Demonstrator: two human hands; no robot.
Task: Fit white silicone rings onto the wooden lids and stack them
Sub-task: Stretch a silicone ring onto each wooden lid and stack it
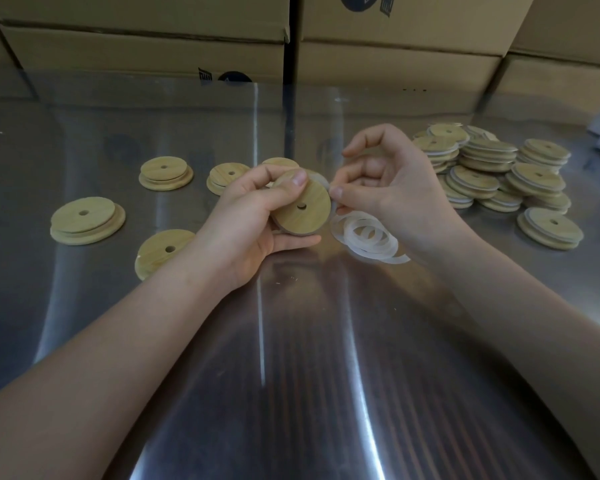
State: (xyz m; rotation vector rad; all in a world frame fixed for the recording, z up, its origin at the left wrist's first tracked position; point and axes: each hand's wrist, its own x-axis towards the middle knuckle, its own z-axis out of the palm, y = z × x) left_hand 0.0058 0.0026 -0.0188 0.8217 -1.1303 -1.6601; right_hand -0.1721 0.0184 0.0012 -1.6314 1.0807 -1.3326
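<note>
Head view. The left hand [253, 216] grips one lid [303, 211] above the tabletop [291, 358], thumb on the upper rim, fingers curled under, the face with the hole tilted toward the camera. The right hand [392, 181] pinches a white ring [324, 181] between thumb and forefinger at the lid's right edge. The ring shows along the upper right rim; how much of it is seated I cannot tell. The other fingers are curled and hold nothing.

Loose rings [364, 237] lie in a heap just below the right hand. A pile [492, 174] of ringed lids sits right of that hand. Bare lids [87, 220] lie scattered on the left.

Risks, as judgement:
- The ring is thin and stretchy. If only one side is pressed down, it may pop off the far side or twist.
- The lid is held by its rim. A hard pull from the right could slip it out of the grip.
- The right wrist hangs close over the loose rings and could drag some along.
- The pile leans unevenly, so another lid set off-centre may slide.

Writing: the boxes [146, 53] behind carry dark print [234, 77], a round emblem and a blocky mark, both cut off. Nothing is legible.
</note>
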